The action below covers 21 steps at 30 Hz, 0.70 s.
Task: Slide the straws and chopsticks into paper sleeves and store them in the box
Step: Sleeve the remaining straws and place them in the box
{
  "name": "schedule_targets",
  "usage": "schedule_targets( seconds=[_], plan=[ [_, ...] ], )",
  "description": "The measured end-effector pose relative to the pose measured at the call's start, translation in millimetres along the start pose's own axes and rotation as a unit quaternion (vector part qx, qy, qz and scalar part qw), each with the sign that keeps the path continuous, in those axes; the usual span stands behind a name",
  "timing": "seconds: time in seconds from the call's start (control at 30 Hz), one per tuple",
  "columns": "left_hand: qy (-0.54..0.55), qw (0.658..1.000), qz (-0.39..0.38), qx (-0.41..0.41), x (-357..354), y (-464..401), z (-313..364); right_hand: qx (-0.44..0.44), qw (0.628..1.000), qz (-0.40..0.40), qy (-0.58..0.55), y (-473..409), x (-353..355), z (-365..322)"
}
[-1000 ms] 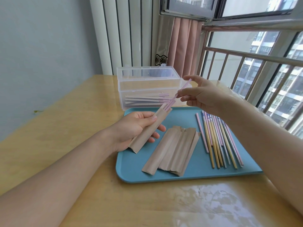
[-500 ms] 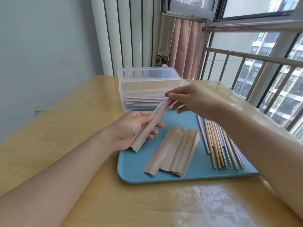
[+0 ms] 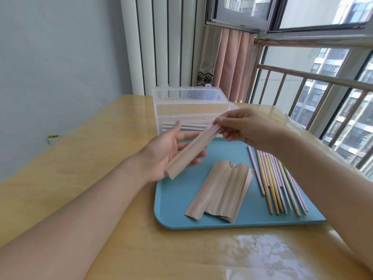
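Note:
A filled brown paper sleeve [image 3: 190, 151] slants above the blue tray [image 3: 175, 215], pink stick tips showing at its upper end. My right hand [image 3: 248, 128] pinches that upper end. My left hand [image 3: 167, 152] lies open under the sleeve's lower part, fingers spread, thumb raised. A stack of empty brown sleeves [image 3: 222, 191] lies mid-tray. Several pink, yellow and grey straws and chopsticks [image 3: 278, 184] lie in a row on the tray's right. The clear plastic box [image 3: 191, 110] behind the tray has its lid up and holds several filled sleeves.
The tray sits on a glossy wooden table [image 3: 84, 158]. A grey wall runs along the left, and a window with metal railing [image 3: 314, 77] along the right. A pink curtain [image 3: 232, 65] hangs behind the box.
The pink sticks have gone almost fully into the sleeve. My left hand has loosened from gripping it to lying open beneath, and my right hand now holds the sleeve's top end.

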State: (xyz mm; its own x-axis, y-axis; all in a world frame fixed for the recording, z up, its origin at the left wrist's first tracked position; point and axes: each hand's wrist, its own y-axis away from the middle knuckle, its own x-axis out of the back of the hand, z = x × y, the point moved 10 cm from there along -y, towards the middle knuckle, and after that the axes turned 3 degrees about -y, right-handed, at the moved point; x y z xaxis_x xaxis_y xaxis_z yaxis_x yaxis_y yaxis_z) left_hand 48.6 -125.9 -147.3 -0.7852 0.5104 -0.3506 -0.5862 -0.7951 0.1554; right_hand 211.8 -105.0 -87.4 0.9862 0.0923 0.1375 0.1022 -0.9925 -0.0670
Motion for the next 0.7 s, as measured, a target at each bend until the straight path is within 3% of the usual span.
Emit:
schedule_targets(
  seconds=[0.07,0.2,0.27,0.37,0.43,0.5,0.57,0.63,0.7],
  plan=[
    [0.065,0.998,0.026,-0.012,15,-3,8,0.010,0.993,0.081,-0.081,0,29,-8],
    [0.069,0.993,0.087,-0.047,35,-6,13,0.029,0.965,0.207,-0.159,-8,70,-17],
    [0.006,0.993,0.102,-0.058,34,-6,13,0.022,0.963,0.222,-0.153,-23,69,-21],
    [-0.180,0.973,0.115,-0.083,22,-3,15,-0.011,0.971,0.220,-0.091,-51,58,-24],
    [-0.323,0.935,0.112,-0.088,8,-1,11,-0.030,0.970,0.237,0.039,-62,59,-27],
    [-0.464,0.878,0.091,-0.070,-5,3,1,-0.003,0.933,0.276,0.230,-59,71,-43],
    [-0.593,0.802,0.060,-0.044,-21,7,-11,0.015,0.892,0.288,0.348,-39,83,-53],
    [-0.673,0.736,0.058,-0.035,-29,11,-16,-0.072,0.880,0.190,0.430,-20,82,-31],
    [-0.693,0.716,0.077,-0.040,-31,11,-13,-0.187,0.847,0.084,0.490,2,79,3]
  ],
)
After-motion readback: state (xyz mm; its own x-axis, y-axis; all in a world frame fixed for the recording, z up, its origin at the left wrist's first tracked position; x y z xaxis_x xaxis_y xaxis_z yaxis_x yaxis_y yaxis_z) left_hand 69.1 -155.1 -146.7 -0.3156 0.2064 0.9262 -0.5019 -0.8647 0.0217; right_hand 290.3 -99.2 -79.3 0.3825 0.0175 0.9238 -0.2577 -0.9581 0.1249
